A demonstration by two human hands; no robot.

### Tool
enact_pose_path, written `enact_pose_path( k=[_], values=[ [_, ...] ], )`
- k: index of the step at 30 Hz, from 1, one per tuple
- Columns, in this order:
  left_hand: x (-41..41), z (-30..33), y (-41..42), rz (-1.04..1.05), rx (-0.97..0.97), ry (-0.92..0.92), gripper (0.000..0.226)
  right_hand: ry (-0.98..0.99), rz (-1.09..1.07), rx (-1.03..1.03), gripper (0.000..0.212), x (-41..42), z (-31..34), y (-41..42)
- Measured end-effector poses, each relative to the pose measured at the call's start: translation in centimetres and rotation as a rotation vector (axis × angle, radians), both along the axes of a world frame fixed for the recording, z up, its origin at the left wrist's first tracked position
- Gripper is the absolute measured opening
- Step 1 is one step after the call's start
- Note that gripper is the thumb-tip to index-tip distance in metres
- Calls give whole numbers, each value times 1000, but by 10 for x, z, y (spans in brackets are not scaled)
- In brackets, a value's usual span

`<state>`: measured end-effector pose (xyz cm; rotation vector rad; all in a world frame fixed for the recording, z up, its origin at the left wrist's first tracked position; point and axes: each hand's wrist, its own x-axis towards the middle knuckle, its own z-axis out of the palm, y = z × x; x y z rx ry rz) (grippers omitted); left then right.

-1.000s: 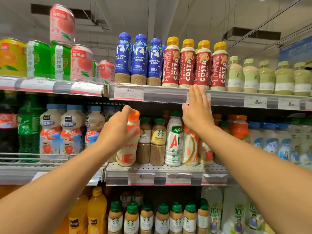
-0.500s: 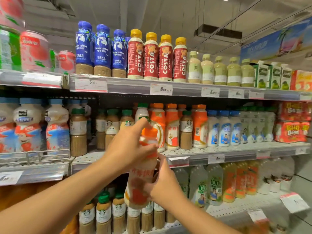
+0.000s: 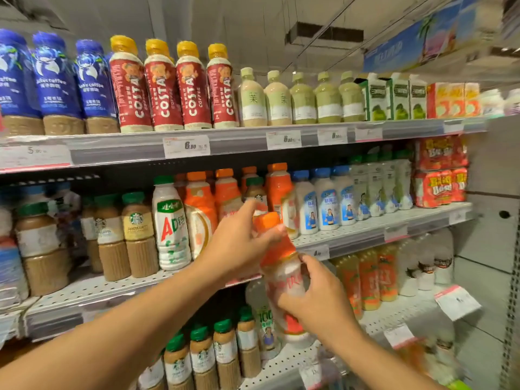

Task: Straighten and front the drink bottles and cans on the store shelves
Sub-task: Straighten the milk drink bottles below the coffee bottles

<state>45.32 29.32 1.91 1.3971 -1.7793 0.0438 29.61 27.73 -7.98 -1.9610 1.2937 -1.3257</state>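
An orange-capped bottle (image 3: 281, 266) with an orange and white label hangs tilted in the air in front of the middle shelf (image 3: 365, 235). My left hand (image 3: 239, 246) grips its neck just under the cap. My right hand (image 3: 315, 299) holds its lower body from the right. Behind it on the middle shelf stand matching orange-capped bottles (image 3: 225, 192), a white AD bottle (image 3: 171, 229) and brown Starbucks bottles (image 3: 138, 235). Red Costa bottles (image 3: 163, 88) and blue coffee bottles (image 3: 56, 80) line the top shelf.
White blue-capped bottles (image 3: 326, 201) and red multipacks (image 3: 439, 175) fill the right of the middle shelf. Pale green bottles (image 3: 304, 99) and cartons (image 3: 399, 99) stand on the top shelf. Starbucks bottles (image 3: 202, 358) and orange drinks (image 3: 368, 280) stand on the lower shelf. A price tag (image 3: 455, 302) sticks out.
The bottle left its slot beside the Starbucks bottles and travelled right. My right hand dropped from the top shelf edge and took its lower body. The view swung right.
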Motion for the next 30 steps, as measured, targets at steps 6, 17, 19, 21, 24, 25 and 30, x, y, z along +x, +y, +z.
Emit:
enact_pose_path(
  k=[6,17,19,21,24,25,30],
  values=[
    [0,35,-79,248,-82,-261,31,-75,28,-83,47,-47,17,-42],
    [-8,38,-146,485,110,-458,70,-75,79,-117,45,-62,19,-93],
    [-10,38,-143,508,14,-428,54,-89,93,-117,46,-61,20,-99],
    [-12,38,-138,533,-68,-408,47,-107,104,-119,48,-59,24,-106],
    [-14,35,-129,551,-145,-412,51,-137,124,-138,52,-55,30,-115],
    [-14,34,-127,537,-157,-399,51,-144,125,-151,52,-53,33,-118],
    [-16,33,-116,407,-179,-204,45,-171,147,-176,57,-40,46,-130]
  ],
)
